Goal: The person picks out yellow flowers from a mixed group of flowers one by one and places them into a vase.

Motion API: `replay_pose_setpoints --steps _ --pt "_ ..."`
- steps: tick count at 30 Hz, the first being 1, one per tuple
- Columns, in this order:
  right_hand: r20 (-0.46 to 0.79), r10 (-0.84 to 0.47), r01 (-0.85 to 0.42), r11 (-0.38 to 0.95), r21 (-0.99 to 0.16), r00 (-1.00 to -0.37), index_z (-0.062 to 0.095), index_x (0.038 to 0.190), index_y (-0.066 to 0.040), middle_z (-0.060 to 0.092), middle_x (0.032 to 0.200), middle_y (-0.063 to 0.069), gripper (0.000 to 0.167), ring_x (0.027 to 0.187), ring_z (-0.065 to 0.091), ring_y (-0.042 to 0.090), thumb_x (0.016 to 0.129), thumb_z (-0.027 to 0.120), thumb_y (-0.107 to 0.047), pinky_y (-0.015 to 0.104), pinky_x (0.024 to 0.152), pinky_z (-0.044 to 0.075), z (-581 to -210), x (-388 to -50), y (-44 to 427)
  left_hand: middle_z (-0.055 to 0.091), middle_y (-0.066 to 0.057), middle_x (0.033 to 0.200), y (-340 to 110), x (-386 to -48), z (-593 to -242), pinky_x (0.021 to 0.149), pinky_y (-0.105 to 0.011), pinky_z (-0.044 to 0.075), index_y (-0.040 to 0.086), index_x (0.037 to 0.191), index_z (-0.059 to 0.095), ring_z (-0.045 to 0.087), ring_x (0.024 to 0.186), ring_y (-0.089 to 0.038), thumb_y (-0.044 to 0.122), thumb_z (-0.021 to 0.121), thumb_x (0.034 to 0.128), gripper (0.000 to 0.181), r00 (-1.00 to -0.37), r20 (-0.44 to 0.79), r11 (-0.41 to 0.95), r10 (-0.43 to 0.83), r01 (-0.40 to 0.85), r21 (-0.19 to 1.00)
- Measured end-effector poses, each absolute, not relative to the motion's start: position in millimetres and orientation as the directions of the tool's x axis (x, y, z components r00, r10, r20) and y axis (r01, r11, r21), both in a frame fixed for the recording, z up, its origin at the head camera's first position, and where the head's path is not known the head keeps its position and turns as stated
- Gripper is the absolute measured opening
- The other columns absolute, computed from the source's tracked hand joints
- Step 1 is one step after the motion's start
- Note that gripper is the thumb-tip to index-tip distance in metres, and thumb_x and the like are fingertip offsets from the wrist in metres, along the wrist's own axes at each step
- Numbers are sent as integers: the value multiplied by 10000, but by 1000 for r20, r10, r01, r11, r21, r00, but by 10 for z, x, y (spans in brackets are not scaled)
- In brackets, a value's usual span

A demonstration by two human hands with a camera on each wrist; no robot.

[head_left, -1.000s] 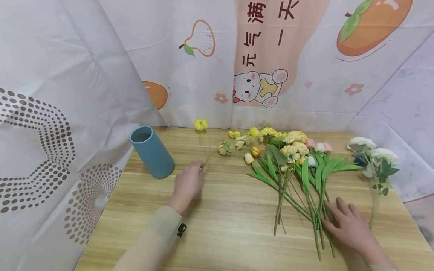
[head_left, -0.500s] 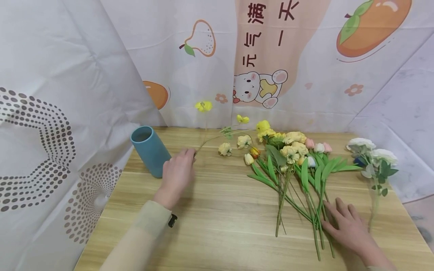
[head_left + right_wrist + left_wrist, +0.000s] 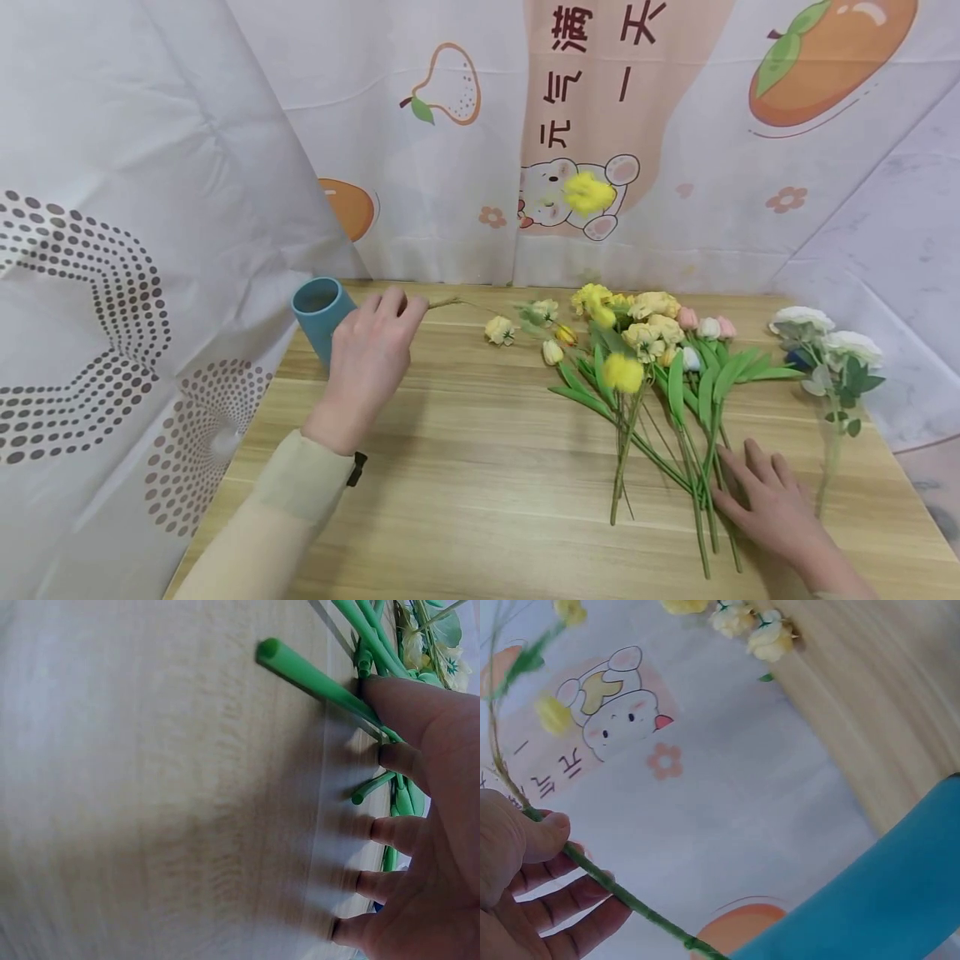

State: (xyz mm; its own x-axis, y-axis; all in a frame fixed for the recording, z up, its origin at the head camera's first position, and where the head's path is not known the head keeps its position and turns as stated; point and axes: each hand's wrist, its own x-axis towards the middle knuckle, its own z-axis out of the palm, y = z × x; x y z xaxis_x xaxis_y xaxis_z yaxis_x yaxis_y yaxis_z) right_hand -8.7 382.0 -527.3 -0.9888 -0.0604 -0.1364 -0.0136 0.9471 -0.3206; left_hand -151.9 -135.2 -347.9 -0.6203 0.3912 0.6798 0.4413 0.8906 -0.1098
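Observation:
My left hand (image 3: 371, 346) pinches the green stem (image 3: 641, 906) of an artificial flower between thumb and fingers, beside the blue vase (image 3: 318, 312). That stem branches out to the right, ending in blurred yellow blooms (image 3: 588, 194); one bloom hangs in front of the flower pile. In the left wrist view the vase (image 3: 885, 892) lies close to the stem's lower end. My right hand (image 3: 776, 504) rests on the table with fingers spread, beside the green tulip stems (image 3: 705, 500). The right wrist view shows its fingertips on the wood near cut stem ends (image 3: 300, 667).
Pale yellow roses (image 3: 645, 340), pink and white tulips (image 3: 705, 325) and long green leaves lie heaped right of centre. White flowers (image 3: 847, 346) lie at the far right. A printed curtain (image 3: 450, 208) closes off the back of the wooden table (image 3: 465, 500).
My left hand has moved left and up, now in front of the vase, lifting the yellow flower's stem; its blooms have swung right and upward. My right hand has stayed in place.

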Motion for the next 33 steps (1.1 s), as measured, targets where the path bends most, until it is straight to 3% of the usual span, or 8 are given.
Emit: replay_pose_setpoints --steps 5,10,13,18,25,33 --pt "-128 -59 -15 946 -324 -990 339 1546 -28 187 1553 430 717 1330 154 749 1018 600 -438 882 923 182 -5273 -59 3813 504 -66 810 -1307 -1548 -3373 444 -325 341 93 855 537 431 601 -252 -150 464 937 267 -568 708 877 419 456 -153" --pt "-130 -59 -14 946 -324 -990 342 1541 -15 183 1549 436 714 1325 157 751 1020 600 -431 889 912 184 -5266 -55 3815 512 -72 796 -1259 -1568 -3254 445 -303 310 86 848 540 402 582 -243 -163 439 930 281 -501 744 862 442 468 -197" --pt "-128 -58 -12 944 -331 -990 336 1543 -12 175 1550 438 713 1323 150 758 1022 597 -424 892 915 173 -5264 -53 3814 525 -78 800 -1276 -1621 -3206 434 -313 332 81 867 573 424 581 -250 -173 437 925 294 -492 756 862 431 471 -185" --pt "-127 -62 -16 942 -336 -990 330 1548 -17 166 1557 436 713 1330 140 754 1026 592 -426 890 915 171 -5271 -58 3811 585 -113 876 -1425 -1730 -3210 430 -363 410 70 971 642 515 628 -292 -170 474 935 296 -555 743 883 373 458 -101" --pt "-133 -64 -15 942 -336 -989 322 1551 -17 153 1563 435 711 1341 123 751 1033 578 -431 892 917 163 -5275 -72 3809 622 -137 961 -1669 -1853 -3268 469 -541 488 81 1068 677 610 768 -364 95 653 995 78 -680 703 925 209 371 84" --pt "-111 -59 -22 951 -309 -992 353 1532 -28 195 1548 436 688 1331 165 740 1020 606 -411 889 909 198 -5272 -71 3781 639 -148 975 -1780 -1927 -3223 603 -570 512 53 1118 693 630 835 -389 69 679 978 141 -718 684 899 132 377 223"
